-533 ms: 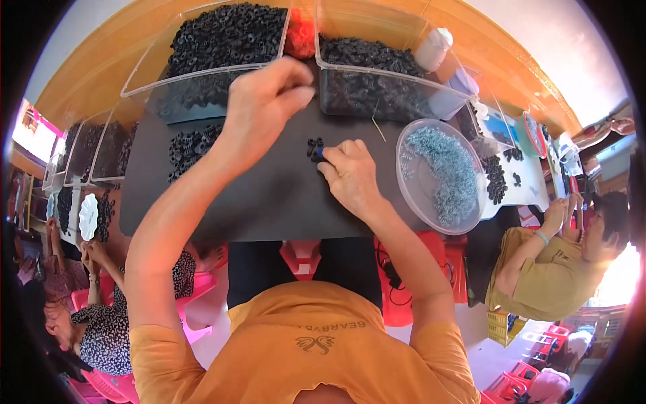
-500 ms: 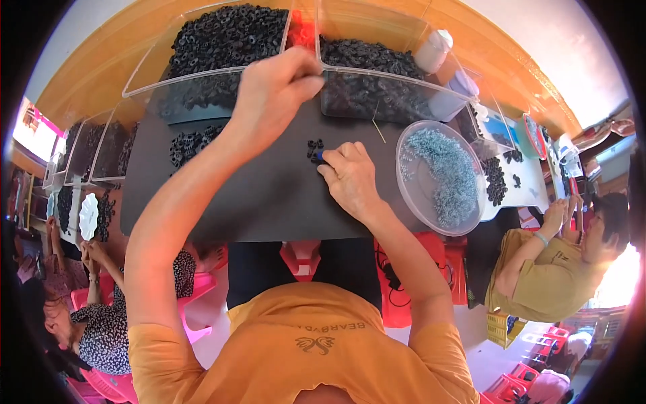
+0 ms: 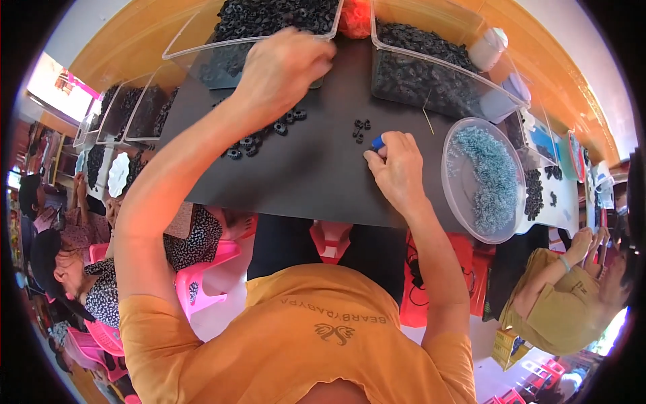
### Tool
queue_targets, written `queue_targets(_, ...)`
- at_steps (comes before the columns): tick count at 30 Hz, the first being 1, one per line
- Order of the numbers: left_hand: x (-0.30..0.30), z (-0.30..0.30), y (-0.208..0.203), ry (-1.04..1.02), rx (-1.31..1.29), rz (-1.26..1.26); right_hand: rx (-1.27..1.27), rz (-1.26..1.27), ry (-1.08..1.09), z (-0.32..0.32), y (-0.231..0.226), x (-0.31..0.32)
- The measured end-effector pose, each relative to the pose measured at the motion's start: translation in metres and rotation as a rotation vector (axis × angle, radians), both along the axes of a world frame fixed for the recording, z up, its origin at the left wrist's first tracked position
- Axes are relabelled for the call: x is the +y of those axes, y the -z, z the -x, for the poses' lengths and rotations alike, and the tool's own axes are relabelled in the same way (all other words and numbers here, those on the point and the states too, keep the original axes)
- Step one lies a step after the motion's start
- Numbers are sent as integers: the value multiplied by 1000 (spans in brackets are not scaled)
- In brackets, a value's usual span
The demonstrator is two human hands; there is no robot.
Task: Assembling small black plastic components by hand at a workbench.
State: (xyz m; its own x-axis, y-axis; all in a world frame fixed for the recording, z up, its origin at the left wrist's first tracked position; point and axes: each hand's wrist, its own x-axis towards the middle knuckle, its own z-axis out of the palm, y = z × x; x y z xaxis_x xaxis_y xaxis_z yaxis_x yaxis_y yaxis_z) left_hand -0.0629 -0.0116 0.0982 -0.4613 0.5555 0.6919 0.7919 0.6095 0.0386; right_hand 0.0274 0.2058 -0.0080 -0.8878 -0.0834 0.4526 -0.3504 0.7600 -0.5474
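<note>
My left hand (image 3: 286, 64), blurred at the fingertips, hovers at the front of the left clear plastic bin (image 3: 225, 42). Its fingers are curled together, and what they may hold is hidden. Low over the dark table, my right hand (image 3: 397, 168) pinches a small blue piece (image 3: 378, 143); a dark bit shows beside its fingertips. Just beyond that hand lies a small cluster of black parts (image 3: 362, 128). More loose black parts (image 3: 252, 143) are spread beneath and beside my left forearm. Small black parts (image 3: 269, 17) fill the left bin.
A second clear bin of black parts (image 3: 431, 74) stands back right, a thin stick (image 3: 428, 111) by it. Right of my hand is a round tub (image 3: 449, 195) of tiny pale-blue springy pieces. An orange-red bag (image 3: 354, 19) sits between the bins. Other people work at both sides.
My left hand has shifted left, from the gap between the bins to the left bin's front. My right hand stays by the cluster, with more of the blue piece showing. The view has shifted.
</note>
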Motion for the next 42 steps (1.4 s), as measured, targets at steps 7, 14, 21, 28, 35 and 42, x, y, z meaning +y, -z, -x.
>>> queue_targets(7,-51,-40,58,7,-53,286,38,3,-21,-3,1,-2)
queue_targets(14,-54,-33,73,3,110,471,1,14,-29,-5,1,-4)
queue_targets(21,-36,-51,81,109,-36,442,176,-50,-96,-8,1,-4)
queue_targets(28,-1,-82,85,111,-830,-273,120,-5,-75,-41,-13,15)
queue_targets(35,2,-105,93,181,-1260,-678,242,-87,190,-67,-45,75)
queue_targets(42,24,-112,94,264,-1330,-797,-35,-112,269,-57,-36,135)
